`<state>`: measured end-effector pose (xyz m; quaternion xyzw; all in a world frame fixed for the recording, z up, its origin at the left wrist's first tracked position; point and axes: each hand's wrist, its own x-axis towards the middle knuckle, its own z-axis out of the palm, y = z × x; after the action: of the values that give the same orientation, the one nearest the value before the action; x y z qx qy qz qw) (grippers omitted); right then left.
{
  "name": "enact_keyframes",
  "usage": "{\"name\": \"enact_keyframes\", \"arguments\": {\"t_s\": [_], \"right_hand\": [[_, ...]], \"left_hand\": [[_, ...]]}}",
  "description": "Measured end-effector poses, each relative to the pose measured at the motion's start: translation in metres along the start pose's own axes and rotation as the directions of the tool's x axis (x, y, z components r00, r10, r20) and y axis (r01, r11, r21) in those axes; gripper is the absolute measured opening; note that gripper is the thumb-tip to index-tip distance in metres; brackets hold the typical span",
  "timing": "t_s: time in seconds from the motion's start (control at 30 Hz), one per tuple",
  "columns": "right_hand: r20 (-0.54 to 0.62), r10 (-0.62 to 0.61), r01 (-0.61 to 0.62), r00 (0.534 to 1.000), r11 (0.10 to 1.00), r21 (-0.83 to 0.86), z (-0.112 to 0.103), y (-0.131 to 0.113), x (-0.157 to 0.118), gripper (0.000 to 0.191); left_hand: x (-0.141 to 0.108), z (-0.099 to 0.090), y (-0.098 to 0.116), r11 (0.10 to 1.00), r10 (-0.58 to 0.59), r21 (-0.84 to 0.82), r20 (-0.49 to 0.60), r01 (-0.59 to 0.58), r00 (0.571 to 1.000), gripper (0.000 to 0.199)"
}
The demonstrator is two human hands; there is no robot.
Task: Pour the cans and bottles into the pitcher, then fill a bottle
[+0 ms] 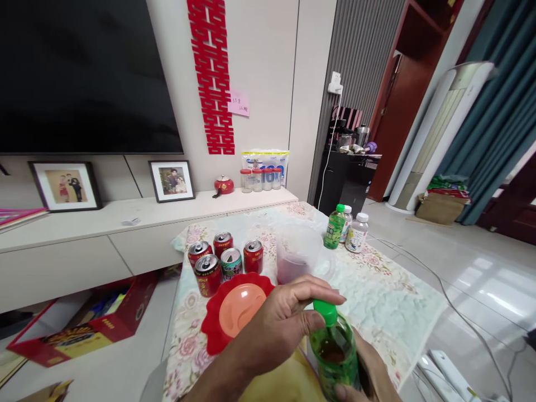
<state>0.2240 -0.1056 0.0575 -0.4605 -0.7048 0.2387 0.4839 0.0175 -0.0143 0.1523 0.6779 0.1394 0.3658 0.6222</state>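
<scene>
A green plastic bottle [335, 357] with dark liquid inside stands upright near the front of the cloth-covered table. My left hand [288, 312] is on its green cap [325, 312], thumb against the near side and fingers over the top. Around the bottle's lower body is my right hand [368, 368], its thumb across the front. Left of them lies a red scalloped plate [211, 329] bearing an orange dish [240, 307]. Behind my hands is a translucent plastic container [295, 257].
Several drink cans [231, 263] stand at the table's left. Another green bottle [334, 229] and two white-capped bottles [357, 234] are at the back right. A white cabinet [146, 237] with framed photos and jars runs behind.
</scene>
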Motion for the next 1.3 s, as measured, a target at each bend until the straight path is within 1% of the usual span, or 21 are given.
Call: {"name": "enact_keyframes", "arguments": {"t_s": [0.1, 0.17, 0.23, 0.27, 0.33, 0.4, 0.5, 0.63, 0.73, 0.8, 0.9, 0.97, 1.07, 1.13, 1.2, 1.23, 1.27, 1.3], "right_hand": [[-0.011, 0.001, -0.002, 1.0, 0.999, -0.046, 0.005, 0.004, 0.003, 0.064], [-0.061, 0.011, -0.017, 0.998, 0.995, -0.098, 0.009, 0.01, -0.001, 0.063], [-0.127, 0.012, -0.03, 0.992, 0.99, -0.14, 0.012, 0.011, -0.002, 0.061], [-0.139, -0.006, -0.016, 0.99, 0.987, -0.161, 0.012, 0.01, -0.001, 0.057], [-0.113, -0.069, 0.045, 0.991, 0.978, -0.202, 0.01, 0.004, 0.005, 0.048], [-0.073, -0.133, 0.113, 0.988, 0.965, -0.235, 0.007, -0.003, 0.012, 0.041], [-0.065, -0.171, 0.147, 0.983, 0.951, -0.272, 0.003, -0.006, 0.018, 0.041], [-0.065, -0.192, 0.164, 0.979, 0.938, -0.305, 0.002, 0.001, 0.013, 0.044], [-0.062, -0.202, 0.174, 0.977, 0.936, -0.306, 0.003, 0.003, 0.011, 0.041], [-0.068, -0.211, 0.181, 0.975, 0.934, -0.309, 0.004, 0.0, 0.012, 0.038], [-0.072, -0.221, 0.185, 0.973, 0.925, -0.332, 0.002, -0.005, 0.016, 0.038], [-0.069, -0.221, 0.184, 0.973, 0.92, -0.347, 0.0, -0.005, 0.017, 0.041], [-0.065, -0.215, 0.174, 0.974, 0.904, -0.391, -0.006, 0.003, 0.012, 0.045], [-0.082, -0.225, 0.165, 0.971, 0.878, -0.449, -0.011, 0.01, 0.007, 0.047], [-0.114, -0.253, 0.16, 0.961, 0.841, -0.518, -0.019, 0.015, 0.003, 0.049], [-0.13, -0.266, 0.154, 0.955, 0.82, -0.551, -0.024, 0.016, 0.002, 0.05], [-0.14, -0.279, 0.149, 0.95, 0.8, -0.581, -0.03, 0.017, 0.003, 0.05], [-0.143, -0.283, 0.141, 0.948, 0.781, -0.609, -0.037, 0.018, 0.004, 0.05]], "left_hand": [[-0.001, 0.003, -0.004, 0.999, -0.031, -0.047, -0.122, 0.026, 0.992, 0.03], [0.001, 0.006, -0.006, 0.996, -0.042, -0.081, -0.209, 0.025, 0.977, 0.035], [0.001, 0.009, -0.008, 0.995, -0.05, -0.092, -0.284, 0.024, 0.958, 0.035], [0.001, 0.011, -0.009, 0.996, -0.052, -0.09, -0.31, 0.025, 0.949, 0.036], [0.0, 0.013, -0.011, 0.997, -0.055, -0.077, -0.348, 0.03, 0.936, 0.038], [-0.001, 0.014, -0.011, 0.998, -0.057, -0.02, -0.37, 0.053, 0.927, 0.038], [-0.004, 0.012, -0.008, 0.981, -0.08, 0.132, -0.374, 0.139, 0.924, 0.035], [-0.008, 0.007, 0.0, 0.955, -0.15, 0.204, -0.288, 0.214, 0.946, 0.037], [-0.01, 0.005, 0.003, 0.937, -0.167, 0.257, -0.271, 0.239, 0.948, 0.028], [-0.009, 0.005, 0.003, 0.929, -0.155, 0.278, -0.308, 0.245, 0.939, 0.02], [-0.006, 0.011, 0.0, 0.918, -0.109, 0.309, -0.404, 0.248, 0.908, 0.02], [-0.004, 0.017, -0.004, 0.933, -0.11, 0.261, -0.452, 0.249, 0.885, 0.025], [-0.002, 0.022, -0.011, 0.97, -0.154, 0.099, -0.463, 0.223, 0.873, 0.032], [-0.001, 0.021, -0.017, 0.986, -0.134, 0.025, -0.477, 0.166, 0.869, 0.033], [-0.002, 0.018, -0.023, 0.993, -0.105, -0.005, -0.525, 0.121, 0.844, 0.032], [-0.003, 0.017, -0.027, 0.992, -0.112, -0.009, -0.539, 0.127, 0.835, 0.032], [-0.005, 0.016, -0.032, 0.988, -0.135, -0.009, -0.53, 0.154, 0.837, 0.032], [-0.006, 0.017, -0.039, 0.98, -0.175, -0.008, -0.498, 0.198, 0.849, 0.033]]}}
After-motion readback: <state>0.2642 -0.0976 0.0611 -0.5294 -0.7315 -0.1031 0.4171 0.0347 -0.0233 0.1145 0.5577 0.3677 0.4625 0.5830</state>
